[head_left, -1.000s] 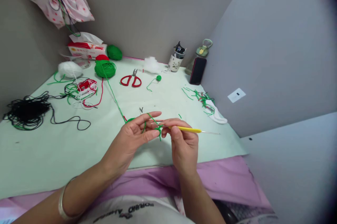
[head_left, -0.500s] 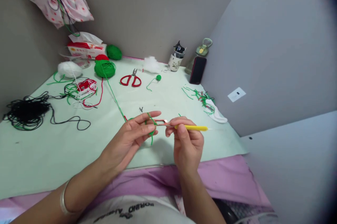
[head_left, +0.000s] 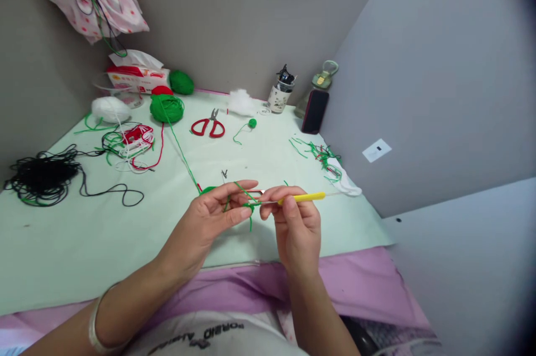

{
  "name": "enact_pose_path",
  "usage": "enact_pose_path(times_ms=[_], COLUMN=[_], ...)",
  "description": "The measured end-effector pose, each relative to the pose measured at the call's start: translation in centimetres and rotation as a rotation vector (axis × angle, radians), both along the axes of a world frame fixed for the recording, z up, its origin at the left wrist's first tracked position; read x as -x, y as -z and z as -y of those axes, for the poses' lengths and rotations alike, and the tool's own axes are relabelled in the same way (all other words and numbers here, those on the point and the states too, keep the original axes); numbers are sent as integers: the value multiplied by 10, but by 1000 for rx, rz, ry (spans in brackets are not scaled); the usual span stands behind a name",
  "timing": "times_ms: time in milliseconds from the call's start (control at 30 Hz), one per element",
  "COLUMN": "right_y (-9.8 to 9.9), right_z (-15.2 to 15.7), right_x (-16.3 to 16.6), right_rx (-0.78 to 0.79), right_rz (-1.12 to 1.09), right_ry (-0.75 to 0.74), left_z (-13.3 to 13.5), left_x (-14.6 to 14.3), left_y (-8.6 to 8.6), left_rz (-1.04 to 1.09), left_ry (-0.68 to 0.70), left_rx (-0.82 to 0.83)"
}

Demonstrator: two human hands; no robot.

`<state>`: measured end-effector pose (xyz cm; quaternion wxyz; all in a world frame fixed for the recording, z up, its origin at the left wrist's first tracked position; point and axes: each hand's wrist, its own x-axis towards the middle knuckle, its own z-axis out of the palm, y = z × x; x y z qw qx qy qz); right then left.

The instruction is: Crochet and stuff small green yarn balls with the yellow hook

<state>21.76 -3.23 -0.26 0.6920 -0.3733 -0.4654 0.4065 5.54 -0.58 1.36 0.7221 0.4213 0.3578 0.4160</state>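
Green yarn piece [head_left: 250, 208], small and partly hidden by fingers, sits between the two hands; I take it as the centre of my clock face, twelve toward the back wall. A short tail [head_left: 250, 225] hangs from it at six. Left hand [head_left: 209, 216], at nine: thumb and fingers pinched on the piece, a green strand drawn over the raised index finger. Right hand [head_left: 297, 222], at three: thumb and fingers closed on the yellow-handled hook [head_left: 307, 197], shaft reaching into the yarn. Hands near each other, not visibly touching.

Change noted on my remote feed: half a second ago the left thumb covered the piece; now it sits lower and the yarn shows above it along the shaft. The right hand has come slightly closer. My reading: yarn is engaged on the hook, neither grip released, so the stitch work remains under control. I cannot tell how many loops there are.

Outward: the feed strand [head_left: 184, 158] runs toward the green yarn ball [head_left: 167, 109] between ten and eleven. Red-handled scissors [head_left: 214, 127] at eleven; small green ball [head_left: 252, 123] at twelve; yarn scraps [head_left: 321, 155] at two; black yarn [head_left: 44, 177] at nine.
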Motion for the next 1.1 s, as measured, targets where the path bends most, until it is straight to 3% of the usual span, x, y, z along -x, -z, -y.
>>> enact_pose_path(times_ms=[133,267,633,767,867,1000,1100], right_y=[-2,-5,-6,-7,-1,11,14], right_z=[6,11,16,16,14,13,13], right_x=[0,2,-3,-4,0,6,7], right_rx=[-63,-173,-344,-357,-450,-531,-583], right_rz=[111,288,638,731,845,1012,1065], right_ry=[-7,80,138,120,212,372,453], left_z=[0,-2,-3,-1,1,1,-2], left_x=[2,3,2,1,-1,-2,-1], left_y=[3,4,-5,-5,-5,-4,-3], left_rz=[-56,-89,-194,-306,-344,-193,38], left_ry=[-18,-35,-72,-167,-219,-138,17], left_rx=[-57,-115,-219,-345,-396,-270,-28])
